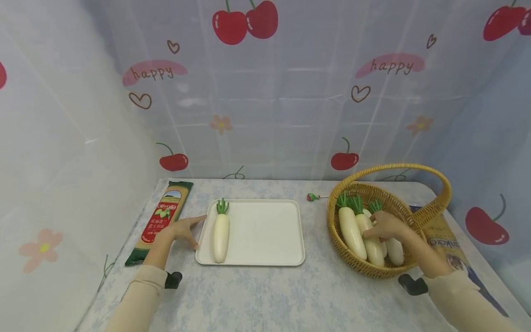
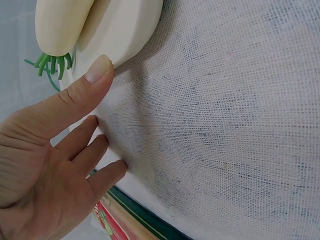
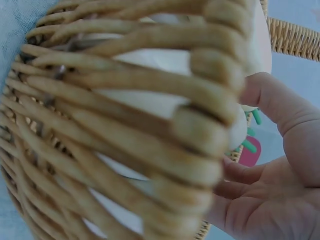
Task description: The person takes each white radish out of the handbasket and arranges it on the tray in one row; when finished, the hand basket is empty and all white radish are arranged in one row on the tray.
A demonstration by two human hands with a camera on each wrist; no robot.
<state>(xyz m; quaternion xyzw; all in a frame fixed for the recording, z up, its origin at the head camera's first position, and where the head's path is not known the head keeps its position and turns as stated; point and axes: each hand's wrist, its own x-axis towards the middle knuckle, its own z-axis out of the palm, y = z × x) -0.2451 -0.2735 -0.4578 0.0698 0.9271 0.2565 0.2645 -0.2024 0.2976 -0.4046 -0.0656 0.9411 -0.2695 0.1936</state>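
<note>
We count one white radish (image 1: 221, 237) on the tray (image 1: 265, 235), lower centre-left; several others are yet in the basket (image 1: 398, 206), lower right. Right hand (image 1: 389, 226) touches radishes there; can't tell if its grip is clamped. Left hand (image 1: 184, 229) at tray edge, fingers apart. Red packet (image 1: 162, 214) left, lollipop (image 1: 313, 197) upper right of tray; basket handle (image 1: 398, 166) arches overhead, wicker blocks our right-wrist view.

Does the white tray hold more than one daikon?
No, a single daikon lies on the white tray, near its left edge.
</note>
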